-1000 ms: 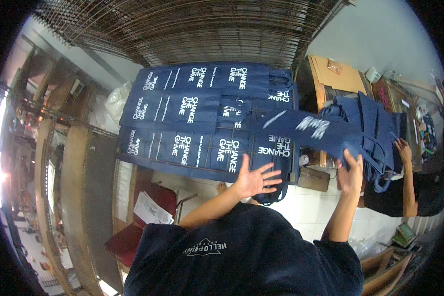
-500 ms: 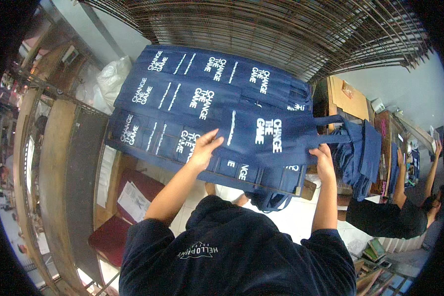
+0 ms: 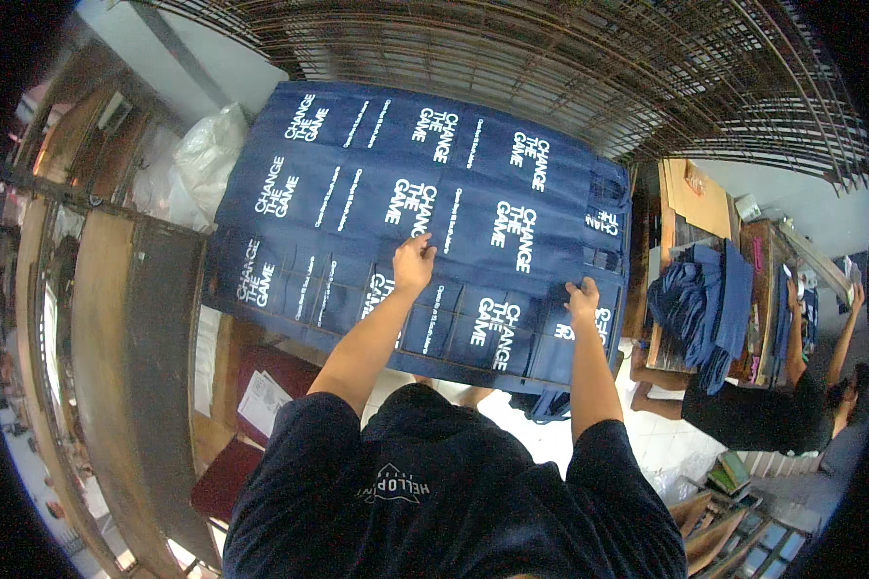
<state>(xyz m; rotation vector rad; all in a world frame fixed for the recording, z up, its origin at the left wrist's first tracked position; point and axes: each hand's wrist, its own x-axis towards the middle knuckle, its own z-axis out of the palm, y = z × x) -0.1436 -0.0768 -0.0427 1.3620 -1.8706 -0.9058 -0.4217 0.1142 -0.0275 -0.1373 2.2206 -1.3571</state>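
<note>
Dark blue cloth tote bags with white print lie in rows on a wire rack, edge against edge. Both my hands are at the near edge of one tote bag (image 3: 473, 227) in the middle row, which now lies nearly flat. My left hand (image 3: 414, 262) pinches that edge around its middle, fingers curled. Farther right, near the handle end, my right hand (image 3: 581, 297) grips the same edge between thumb and fingers. Below it, in the nearest row, another printed tote bag (image 3: 497, 333) shows through the rack wires.
Stacked wire racks (image 3: 512, 58) rise at the far side. Right of the bags, a heap of blue bags (image 3: 695, 294) rests on a wooden table, with cardboard (image 3: 700, 198) behind. A co-worker (image 3: 763, 410) stands at far right. White plastic sacks (image 3: 208, 159) and a dark red chair (image 3: 227, 478) are at left.
The tote bag has come down from above the rack onto the middle row, its handles no longer reaching toward the heap. My right hand has moved left with it; my left hand has gone slightly farther away.
</note>
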